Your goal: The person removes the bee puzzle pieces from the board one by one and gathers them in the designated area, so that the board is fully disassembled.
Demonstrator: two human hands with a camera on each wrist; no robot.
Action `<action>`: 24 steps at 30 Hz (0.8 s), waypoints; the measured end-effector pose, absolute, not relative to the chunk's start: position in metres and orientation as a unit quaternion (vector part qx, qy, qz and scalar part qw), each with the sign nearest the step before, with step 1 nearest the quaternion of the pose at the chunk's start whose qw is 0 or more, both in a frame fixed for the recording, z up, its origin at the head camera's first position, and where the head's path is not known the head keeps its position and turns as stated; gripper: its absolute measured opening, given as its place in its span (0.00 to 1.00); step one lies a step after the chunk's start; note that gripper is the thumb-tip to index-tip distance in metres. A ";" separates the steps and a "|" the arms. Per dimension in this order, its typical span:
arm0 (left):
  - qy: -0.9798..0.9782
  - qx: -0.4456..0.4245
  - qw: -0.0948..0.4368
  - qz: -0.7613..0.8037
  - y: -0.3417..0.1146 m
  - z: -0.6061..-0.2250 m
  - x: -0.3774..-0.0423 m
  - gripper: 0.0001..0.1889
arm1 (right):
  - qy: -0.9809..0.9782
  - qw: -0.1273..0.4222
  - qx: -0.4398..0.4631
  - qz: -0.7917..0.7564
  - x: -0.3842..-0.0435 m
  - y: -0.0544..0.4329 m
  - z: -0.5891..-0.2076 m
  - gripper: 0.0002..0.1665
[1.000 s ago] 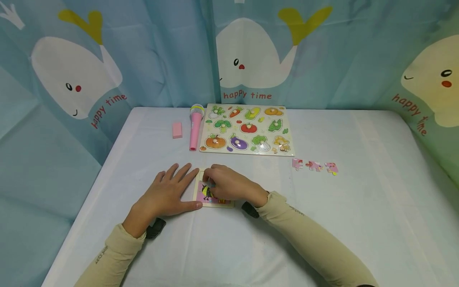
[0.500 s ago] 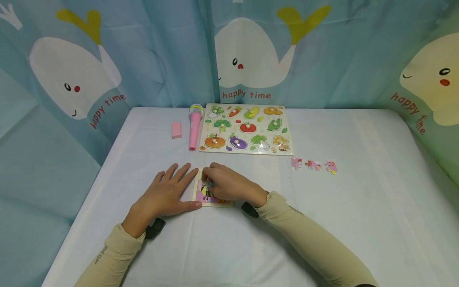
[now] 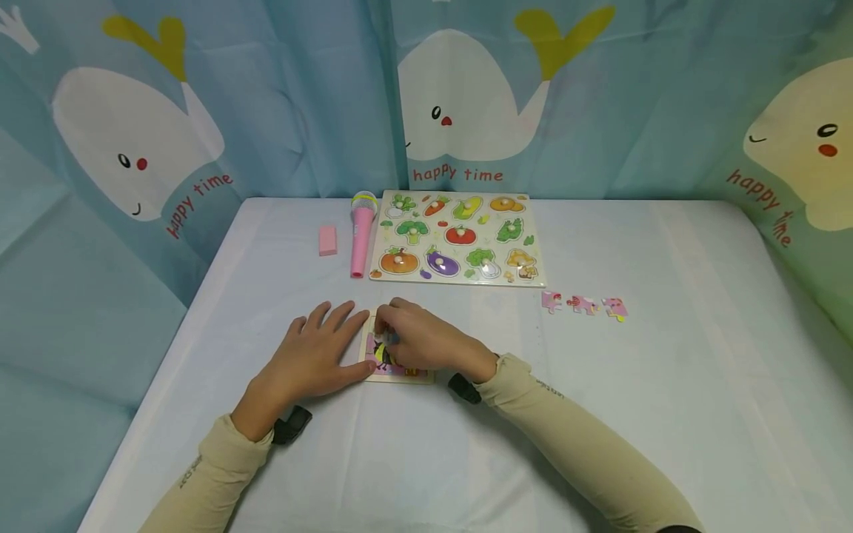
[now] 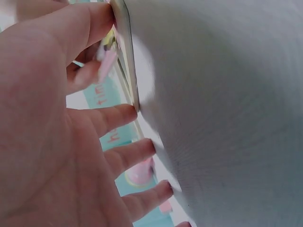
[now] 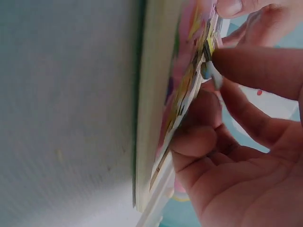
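Note:
A small jigsaw puzzle board (image 3: 400, 379) with a pale frame and a pink bee picture lies on the table in the head view. My left hand (image 3: 309, 363) rests at its left side, fingers spread, with the thumb on the lower left corner and the index fingertip at the upper left edge. Over the board, my right hand (image 3: 426, 339) pinches a jigsaw piece (image 5: 215, 75) between thumb and finger. That piece looks tilted against the picture in the right wrist view. Much of the board's upper right is hidden under the right hand.
Three loose pink jigsaw pieces (image 3: 583, 305) lie to the right. Behind the board sit a vegetable peg puzzle (image 3: 493, 252), a pink toy microphone (image 3: 362, 237) and a pink block (image 3: 327, 240). A blue curtain (image 3: 320, 111) hangs at the table's back edge.
My left thumb has shifted slightly up onto the board's lower left corner. The right hand stays over the board, with only small finger movement around the jigsaw piece.

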State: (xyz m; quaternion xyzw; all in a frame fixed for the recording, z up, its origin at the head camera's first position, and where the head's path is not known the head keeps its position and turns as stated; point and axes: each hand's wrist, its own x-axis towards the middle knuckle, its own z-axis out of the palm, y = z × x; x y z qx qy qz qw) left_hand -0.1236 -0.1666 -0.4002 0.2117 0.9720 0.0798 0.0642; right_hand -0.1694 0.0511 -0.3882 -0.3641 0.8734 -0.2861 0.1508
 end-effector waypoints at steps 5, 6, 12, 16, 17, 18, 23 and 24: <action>0.972 0.210 0.073 0.077 -0.166 -0.399 -0.124 0.42 | 0.855 0.135 -0.374 -0.333 -0.171 0.051 -0.390 0.07; 0.972 0.210 0.073 0.076 -0.167 -0.399 -0.124 0.42 | 0.852 0.135 -0.375 -0.340 -0.171 0.051 -0.390 0.06; 0.972 0.214 0.068 0.073 -0.167 -0.398 -0.125 0.42 | 0.842 0.137 -0.365 -0.373 -0.172 0.054 -0.392 0.06; 0.971 0.215 0.072 0.077 -0.167 -0.398 -0.124 0.43 | 0.839 0.137 -0.353 -0.390 -0.172 0.062 -0.390 0.05; 0.970 0.216 0.073 0.078 -0.168 -0.398 -0.124 0.44 | 0.838 0.137 -0.350 -0.395 -0.172 0.064 -0.390 0.04; 0.970 0.216 0.075 0.080 -0.168 -0.398 -0.124 0.44 | 0.838 0.139 -0.345 -0.400 -0.172 0.067 -0.390 0.04; 0.969 0.211 0.092 0.086 -0.168 -0.397 -0.124 0.49 | 0.835 0.141 -0.325 -0.421 -0.169 0.082 -0.389 0.03; 0.969 0.210 0.096 0.087 -0.168 -0.398 -0.124 0.49 | 0.835 0.140 -0.321 -0.424 -0.168 0.086 -0.389 0.03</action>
